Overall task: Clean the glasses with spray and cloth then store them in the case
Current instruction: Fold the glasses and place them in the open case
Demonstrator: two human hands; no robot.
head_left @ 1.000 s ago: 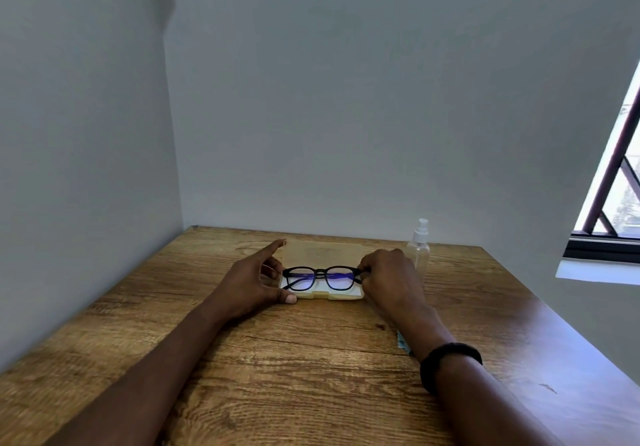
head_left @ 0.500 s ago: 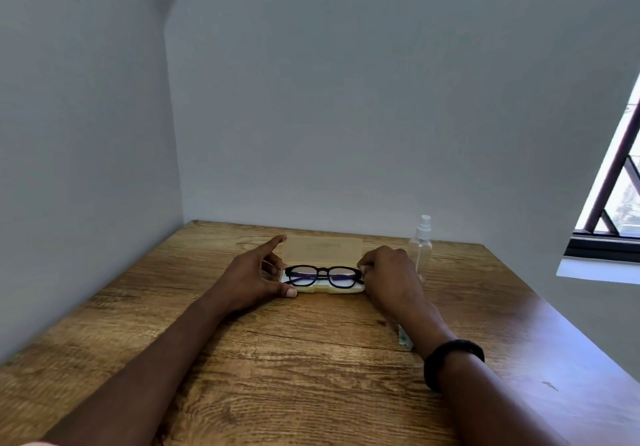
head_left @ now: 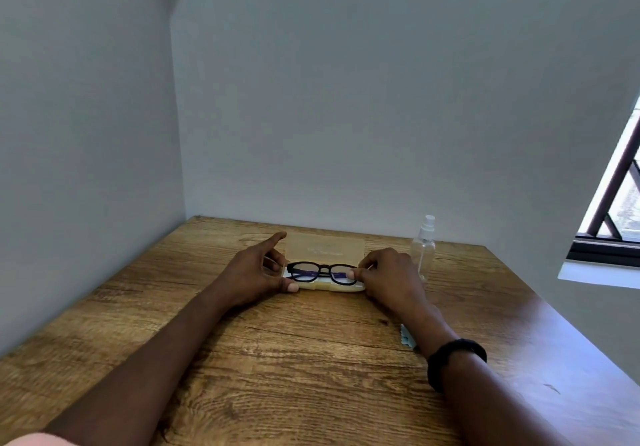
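Note:
Black-framed glasses point(head_left: 322, 273) lie folded in the open pale yellow case point(head_left: 325, 247), whose lid stands up behind them. My left hand point(head_left: 258, 270) holds the case's left end, thumb on its front edge and index finger pointing up beside the lid. My right hand point(head_left: 388, 275) pinches the right end of the glasses frame between thumb and fingers. A clear spray bottle point(head_left: 423, 248) with a white cap stands just right of the case. A corner of the light blue cloth point(head_left: 407, 338) shows under my right forearm.
The wooden table point(head_left: 294, 359) sits in a corner, with grey walls at the left and back. A window point(head_left: 616, 203) with dark bars is on the right. I wear a black band point(head_left: 453, 355) on my right wrist.
The glasses have gone down from above the case into its tray. Both hands have stayed at the case's ends, and my right thumb now sits on the frame.

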